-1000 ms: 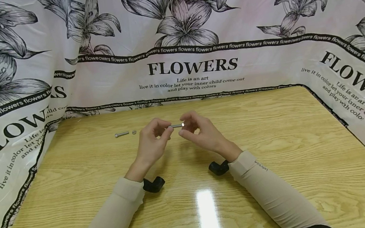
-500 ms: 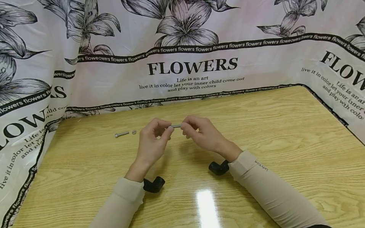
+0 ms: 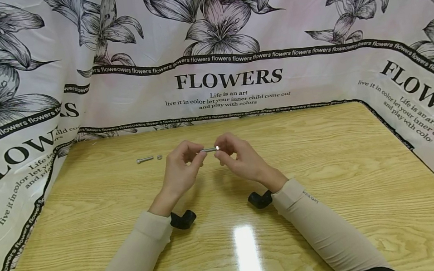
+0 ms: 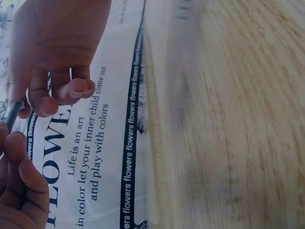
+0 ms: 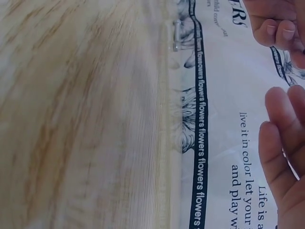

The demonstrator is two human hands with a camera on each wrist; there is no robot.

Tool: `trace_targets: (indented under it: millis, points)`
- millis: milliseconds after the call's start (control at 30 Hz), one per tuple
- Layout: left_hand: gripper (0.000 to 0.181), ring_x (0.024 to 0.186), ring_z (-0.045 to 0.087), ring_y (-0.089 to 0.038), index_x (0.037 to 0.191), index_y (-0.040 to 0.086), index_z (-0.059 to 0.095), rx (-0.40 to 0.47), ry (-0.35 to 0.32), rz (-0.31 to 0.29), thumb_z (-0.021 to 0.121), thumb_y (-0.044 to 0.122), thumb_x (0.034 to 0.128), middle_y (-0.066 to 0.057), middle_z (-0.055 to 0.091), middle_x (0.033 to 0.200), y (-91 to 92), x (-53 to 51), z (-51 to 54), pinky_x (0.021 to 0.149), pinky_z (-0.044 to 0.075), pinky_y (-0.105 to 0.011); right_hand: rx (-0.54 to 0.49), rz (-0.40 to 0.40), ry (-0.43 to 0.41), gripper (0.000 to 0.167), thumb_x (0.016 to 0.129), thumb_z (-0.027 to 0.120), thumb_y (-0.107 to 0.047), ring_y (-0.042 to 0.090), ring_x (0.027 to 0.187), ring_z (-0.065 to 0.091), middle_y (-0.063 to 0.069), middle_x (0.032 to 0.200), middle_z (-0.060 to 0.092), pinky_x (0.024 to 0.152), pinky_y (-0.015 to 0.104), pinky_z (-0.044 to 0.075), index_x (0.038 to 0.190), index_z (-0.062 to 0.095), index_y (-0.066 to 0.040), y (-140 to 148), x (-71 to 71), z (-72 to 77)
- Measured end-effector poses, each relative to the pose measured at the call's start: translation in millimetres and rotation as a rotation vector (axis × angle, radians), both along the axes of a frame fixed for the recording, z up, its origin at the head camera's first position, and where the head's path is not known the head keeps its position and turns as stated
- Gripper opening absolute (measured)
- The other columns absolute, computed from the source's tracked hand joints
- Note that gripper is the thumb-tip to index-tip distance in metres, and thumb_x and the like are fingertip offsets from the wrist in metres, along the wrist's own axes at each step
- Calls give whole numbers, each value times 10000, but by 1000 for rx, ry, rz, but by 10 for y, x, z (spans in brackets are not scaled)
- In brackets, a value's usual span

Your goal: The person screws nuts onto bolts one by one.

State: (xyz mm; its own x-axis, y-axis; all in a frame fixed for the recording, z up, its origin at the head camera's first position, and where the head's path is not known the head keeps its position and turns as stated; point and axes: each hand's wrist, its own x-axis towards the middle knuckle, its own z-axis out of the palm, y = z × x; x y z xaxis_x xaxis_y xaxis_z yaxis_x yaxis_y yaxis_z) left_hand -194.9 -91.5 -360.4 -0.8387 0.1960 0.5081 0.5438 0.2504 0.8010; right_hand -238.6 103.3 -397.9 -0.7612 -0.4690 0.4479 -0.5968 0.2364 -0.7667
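Note:
A thin metal bolt (image 3: 210, 149) lies level between both hands above the table. My left hand (image 3: 179, 170) pinches its left end between thumb and forefinger. At its bright right end, my right hand (image 3: 243, 159) has thumb and forefinger on either side. The left wrist view shows the threaded shaft (image 4: 13, 116) between the left hand (image 4: 21, 191) below and the right hand (image 4: 59, 43) above. In the right wrist view the bolt is out of sight. Whether a nut is on it, I cannot tell.
Another bolt (image 3: 145, 159) and a small nut (image 3: 159, 157) lie on the wooden table (image 3: 327, 162), left of the left hand. A flower-print curtain (image 3: 231, 88) stands behind and at both sides. Black curved pieces (image 3: 183, 219) show by the wrists.
The right thumb and forefinger closed over the bolt's right end, then spread slightly, and that end shows again. My left hand has kept its place.

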Motion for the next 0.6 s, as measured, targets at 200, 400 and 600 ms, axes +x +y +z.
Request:
trace_targets:
  millis: [200, 400, 600]
  points:
    - [104, 652, 584, -335, 997, -96, 606, 0, 7, -13, 609, -50, 904, -199, 632, 849, 0, 7, 11, 552, 444, -290, 44, -39, -25, 187, 1025, 466, -212, 224, 736, 604, 69, 838, 634, 631, 337, 481, 949, 614, -128, 8, 11, 30]
    - [95, 652, 584, -345, 990, -93, 607, 2, 14, -11, 607, -59, 901, -196, 628, 844, 1, 9, 16, 565, 451, -303, 53, -42, -48, 182, 982, 550, -249, 195, 769, 607, 31, 904, 635, 662, 412, 491, 1115, 569, -126, 15, 14, 30]
    - [101, 665, 591, -334, 995, -86, 612, 2, 0, -2, 613, -44, 903, -186, 631, 856, 1, -3, -4, 573, 457, -307, -11, 4, -26, 255, 936, 599, -96, 227, 768, 613, 58, 918, 617, 710, 405, 510, 1162, 482, -81, 3, 7, 22]
